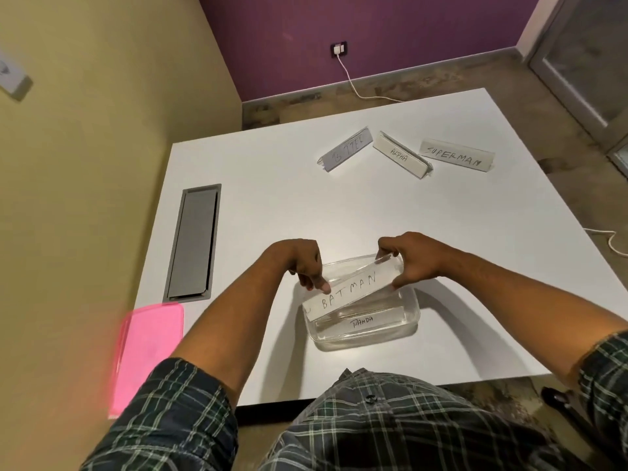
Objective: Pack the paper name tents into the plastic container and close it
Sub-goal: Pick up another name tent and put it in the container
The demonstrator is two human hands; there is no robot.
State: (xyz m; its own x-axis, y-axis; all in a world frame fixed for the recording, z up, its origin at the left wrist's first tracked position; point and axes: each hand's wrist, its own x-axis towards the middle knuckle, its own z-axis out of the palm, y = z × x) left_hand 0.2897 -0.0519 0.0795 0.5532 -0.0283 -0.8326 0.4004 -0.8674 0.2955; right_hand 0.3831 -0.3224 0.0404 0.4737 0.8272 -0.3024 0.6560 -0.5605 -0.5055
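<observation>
A clear plastic container [401,329] stands near the table's front edge. Inside it lies a name tent marked PANDA [363,323]. Above its opening I hold a tent marked BATMAN [350,294] tilted, with my left hand [304,265] on its left end and my right hand [413,261] on its right end. Three more tents stand at the far side: a grey one [346,149], ALPHA [399,155] and SUPERMAN [457,156]. A pink lid [147,351] lies at the table's front left corner.
A grey cable hatch [193,243] is set into the white table [306,205] on the left. A yellow wall runs along the left side. White cables trail from a wall socket [339,49] at the back and off the table's right edge.
</observation>
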